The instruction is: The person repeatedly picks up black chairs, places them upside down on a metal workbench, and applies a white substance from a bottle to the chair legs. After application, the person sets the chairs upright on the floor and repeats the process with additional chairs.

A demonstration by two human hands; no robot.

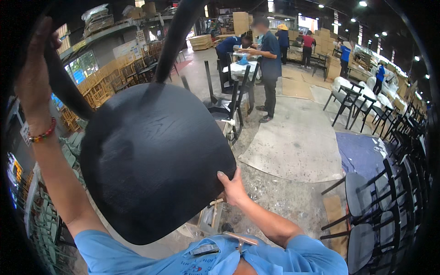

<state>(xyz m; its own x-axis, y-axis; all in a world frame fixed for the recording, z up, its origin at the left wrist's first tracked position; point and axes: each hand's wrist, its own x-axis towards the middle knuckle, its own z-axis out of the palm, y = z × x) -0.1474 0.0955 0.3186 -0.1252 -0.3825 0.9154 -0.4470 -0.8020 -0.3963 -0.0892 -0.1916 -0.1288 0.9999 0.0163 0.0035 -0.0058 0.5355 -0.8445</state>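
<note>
I hold a black wooden chair (156,151) up in front of me, its broad rounded seat filling the left middle of the view. Two dark posts rise from the seat's far edge and run out past the top. My left hand (36,73), raised at the far left, is closed on the chair's upper frame by the left post; part of its grip is hidden. My right hand (233,187) grips the seat's right edge, thumb on top and fingers out of sight beneath. Below the seat, a small wooden stand (211,217) shows partly.
Black chairs (360,201) crowd the right side. Further black chairs (231,98) stand ahead, near a person in dark clothes (270,64). Pale sheeting (293,142) covers the floor right of centre. Green chair frames (46,224) and wooden chairs (101,91) line the left. Other people work farther back.
</note>
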